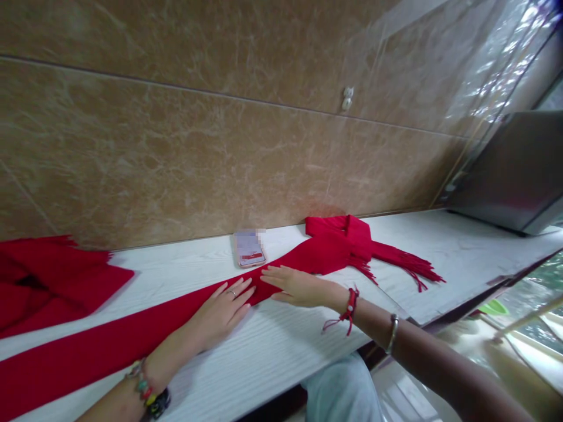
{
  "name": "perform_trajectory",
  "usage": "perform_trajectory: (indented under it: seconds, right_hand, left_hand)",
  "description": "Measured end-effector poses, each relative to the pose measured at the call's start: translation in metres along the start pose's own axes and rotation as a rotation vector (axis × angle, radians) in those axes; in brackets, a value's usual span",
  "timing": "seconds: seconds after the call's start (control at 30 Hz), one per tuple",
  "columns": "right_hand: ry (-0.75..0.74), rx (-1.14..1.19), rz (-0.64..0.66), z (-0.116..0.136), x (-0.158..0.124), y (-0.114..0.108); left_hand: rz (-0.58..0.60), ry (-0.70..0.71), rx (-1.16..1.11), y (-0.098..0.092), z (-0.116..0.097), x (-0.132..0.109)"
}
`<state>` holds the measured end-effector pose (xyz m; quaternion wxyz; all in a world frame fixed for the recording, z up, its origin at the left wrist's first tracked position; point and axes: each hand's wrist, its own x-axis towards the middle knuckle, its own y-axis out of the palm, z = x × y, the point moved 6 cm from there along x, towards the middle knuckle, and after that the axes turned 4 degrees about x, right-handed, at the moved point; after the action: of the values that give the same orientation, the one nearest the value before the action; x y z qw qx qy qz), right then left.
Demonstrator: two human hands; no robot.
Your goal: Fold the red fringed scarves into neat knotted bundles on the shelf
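Observation:
A long red scarf [127,334] lies stretched along the white table [303,328], folded to a narrow band on its left part. Its right end is looped over itself, and fringes hang out toward the right. My left hand [224,308] rests flat on the band, fingers spread, with a ring on one finger. Just right of it, my right hand [299,286] lies on the same cloth with its fingers stretched out. Neither hand grips the fabric; the fingertips of both are close together.
Another red fringed cloth [57,281] lies bunched at the far left. A phone [250,249] sits behind the scarf, by the brown tiled wall [197,152]. A large grey box-like object [514,170] stands at the right end. My knee [345,390] is below the table's front edge.

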<state>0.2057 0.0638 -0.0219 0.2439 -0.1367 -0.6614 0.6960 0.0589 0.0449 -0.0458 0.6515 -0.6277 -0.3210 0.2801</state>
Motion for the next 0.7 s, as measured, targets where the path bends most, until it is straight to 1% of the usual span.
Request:
perform_trajectory:
  seconds: [0.07,0.13,0.2,0.3,0.4,0.5,0.6,0.7]
  right_hand:
    - [0.000,0.033,0.017,0.008,-0.005,0.014]
    - [0.045,0.015,0.006,0.002,-0.013,0.020]
    - [0.108,-0.049,-0.014,-0.012,-0.023,0.016]
    - [0.155,-0.183,-0.050,-0.032,-0.038,-0.002]
    - [0.086,-0.306,-0.073,-0.041,-0.052,-0.015]
    - [-0.019,-0.419,-0.082,-0.040,-0.059,-0.015]
    - [-0.074,-0.478,-0.132,-0.039,-0.054,-0.009]
    - [-0.075,-0.445,-0.219,-0.043,-0.044,-0.006]
  left_hand:
    - [0.004,0.002,0.033,0.001,0.004,-0.006]
    - [0.008,0.009,0.061,0.001,0.007,-0.011]
    - [-0.005,0.020,0.092,-0.001,0.009,-0.013]
    - [-0.045,0.015,0.161,-0.005,0.009,-0.011]
    - [-0.047,0.013,0.218,-0.007,0.009,-0.008]
    - [-0.035,0.043,0.193,-0.007,0.012,-0.009]
    - [-0.033,0.046,0.117,-0.008,0.019,-0.012]
    - [-0.035,0.037,0.060,-0.010,0.025,-0.015]
